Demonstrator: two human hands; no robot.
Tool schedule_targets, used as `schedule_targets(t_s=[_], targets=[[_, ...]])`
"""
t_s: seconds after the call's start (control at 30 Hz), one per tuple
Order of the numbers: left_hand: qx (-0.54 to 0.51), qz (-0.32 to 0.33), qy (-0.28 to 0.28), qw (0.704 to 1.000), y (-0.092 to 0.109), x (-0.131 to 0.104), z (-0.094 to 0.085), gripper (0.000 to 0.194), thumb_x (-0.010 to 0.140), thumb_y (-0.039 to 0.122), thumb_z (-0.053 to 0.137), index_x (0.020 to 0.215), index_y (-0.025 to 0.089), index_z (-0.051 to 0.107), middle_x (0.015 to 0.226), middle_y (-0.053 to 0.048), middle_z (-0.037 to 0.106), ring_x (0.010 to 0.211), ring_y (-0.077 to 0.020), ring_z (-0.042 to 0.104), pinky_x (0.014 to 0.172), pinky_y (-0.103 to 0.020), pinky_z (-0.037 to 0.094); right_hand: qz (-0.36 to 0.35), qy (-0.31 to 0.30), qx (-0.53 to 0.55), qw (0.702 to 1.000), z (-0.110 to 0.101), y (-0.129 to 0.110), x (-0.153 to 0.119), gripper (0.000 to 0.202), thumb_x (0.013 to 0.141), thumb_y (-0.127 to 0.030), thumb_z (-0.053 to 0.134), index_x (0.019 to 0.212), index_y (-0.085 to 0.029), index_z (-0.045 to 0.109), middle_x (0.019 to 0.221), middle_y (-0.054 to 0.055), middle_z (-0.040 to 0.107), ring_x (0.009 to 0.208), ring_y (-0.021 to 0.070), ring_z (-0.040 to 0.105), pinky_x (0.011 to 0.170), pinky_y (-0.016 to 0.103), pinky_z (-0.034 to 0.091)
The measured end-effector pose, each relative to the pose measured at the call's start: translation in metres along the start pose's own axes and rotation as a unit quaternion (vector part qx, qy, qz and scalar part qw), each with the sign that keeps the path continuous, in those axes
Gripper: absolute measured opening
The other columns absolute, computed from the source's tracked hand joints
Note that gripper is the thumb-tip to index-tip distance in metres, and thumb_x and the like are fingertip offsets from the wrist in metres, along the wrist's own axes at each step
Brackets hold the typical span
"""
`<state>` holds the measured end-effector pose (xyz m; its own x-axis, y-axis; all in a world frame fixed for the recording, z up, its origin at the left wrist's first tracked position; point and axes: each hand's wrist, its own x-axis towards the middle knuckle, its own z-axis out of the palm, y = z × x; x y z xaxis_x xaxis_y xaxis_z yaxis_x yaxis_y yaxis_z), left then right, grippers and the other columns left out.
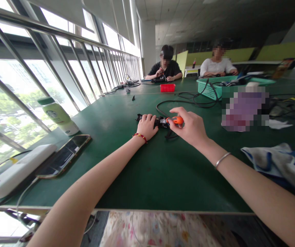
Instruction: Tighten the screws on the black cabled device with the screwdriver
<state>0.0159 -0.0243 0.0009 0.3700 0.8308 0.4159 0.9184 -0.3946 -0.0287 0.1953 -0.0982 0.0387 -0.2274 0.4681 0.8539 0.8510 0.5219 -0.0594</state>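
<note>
A slim black device [139, 117] lies on the green table in front of me, much of it hidden under my fingers. My left hand [146, 126] is closed over it and presses it down, a red beaded bracelet at the wrist. In my right hand [192, 126] is a screwdriver with an orange and grey handle [177, 120], held level by thumb and fingers with its front end to the left, at the device's right end. The index finger stretches out above the handle. The screwdriver's tip cannot be made out. A black cable [164, 102] runs behind my right hand.
On the left stand a green-capped bottle [60, 116], a phone [66, 156] and a white power strip [21, 169]. Further back are a red tray [167, 88] and a green basket [209, 90] with cables. A cloth [278, 161] lies right. Two people sit across the table.
</note>
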Motion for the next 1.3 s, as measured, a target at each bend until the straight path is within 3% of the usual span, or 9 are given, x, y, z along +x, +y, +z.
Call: schedule_targets(t_s=[0.23, 0.5, 0.73, 1.03, 1.3], targets=[[0.001, 0.003, 0.001, 1.000, 0.0002, 0.0001, -0.0003, 0.049, 0.085, 0.033, 0.048, 0.131, 0.016, 0.047, 0.132, -0.010, 0.049, 0.123, -0.0292, 0.037, 0.101, -0.042, 0.041, -0.015, -0.004, 0.044, 0.999, -0.0026, -0.0033, 0.0010, 0.028, 0.079, -0.022, 0.052, 0.106, -0.019, 0.057, 0.095, 0.005, 0.069, 0.061, 0.0153, 0.060, 0.064, 0.028, 0.046], [-0.001, 0.004, 0.003, 1.000, -0.0007, -0.0001, 0.0013, 0.048, 0.085, 0.033, 0.048, 0.131, 0.018, 0.046, 0.132, -0.011, 0.049, 0.123, -0.0289, 0.037, 0.101, -0.042, 0.041, -0.015, -0.017, 0.003, 1.000, -0.0023, -0.0049, 0.0003, 0.019, 0.082, -0.032, 0.054, 0.096, -0.020, 0.060, 0.074, 0.002, 0.067, 0.061, 0.0185, 0.060, 0.057, 0.028, 0.042], [0.001, 0.004, 0.000, 1.000, -0.0002, 0.0000, 0.0001, 0.049, 0.085, 0.034, 0.048, 0.131, 0.017, 0.046, 0.132, -0.010, 0.049, 0.123, -0.0290, 0.037, 0.100, -0.042, 0.041, -0.008, -0.007, 0.051, 0.999, -0.0033, -0.0048, 0.0009, 0.033, 0.079, -0.021, 0.051, 0.112, -0.019, 0.055, 0.097, 0.006, 0.068, 0.065, 0.0162, 0.061, 0.064, 0.028, 0.047], [0.014, 0.004, 0.004, 1.000, -0.0003, 0.0000, 0.0010, 0.049, 0.085, 0.034, 0.048, 0.131, 0.017, 0.046, 0.131, -0.010, 0.050, 0.122, -0.0286, 0.038, 0.100, -0.040, 0.042, -0.037, -0.024, 0.009, 0.999, -0.0018, -0.0071, -0.0006, 0.021, 0.082, -0.032, 0.053, 0.098, -0.019, 0.060, 0.078, 0.002, 0.068, 0.061, 0.0170, 0.058, 0.059, 0.027, 0.043], [0.006, 0.002, 0.002, 1.000, -0.0003, 0.0000, 0.0012, 0.048, 0.086, 0.034, 0.049, 0.130, 0.017, 0.046, 0.131, -0.011, 0.049, 0.122, -0.0285, 0.037, 0.100, -0.041, 0.041, -0.039, -0.033, 0.017, 0.999, -0.0019, -0.0083, -0.0008, 0.021, 0.081, -0.031, 0.054, 0.097, -0.019, 0.060, 0.083, 0.002, 0.070, 0.062, 0.0169, 0.059, 0.060, 0.027, 0.043]])
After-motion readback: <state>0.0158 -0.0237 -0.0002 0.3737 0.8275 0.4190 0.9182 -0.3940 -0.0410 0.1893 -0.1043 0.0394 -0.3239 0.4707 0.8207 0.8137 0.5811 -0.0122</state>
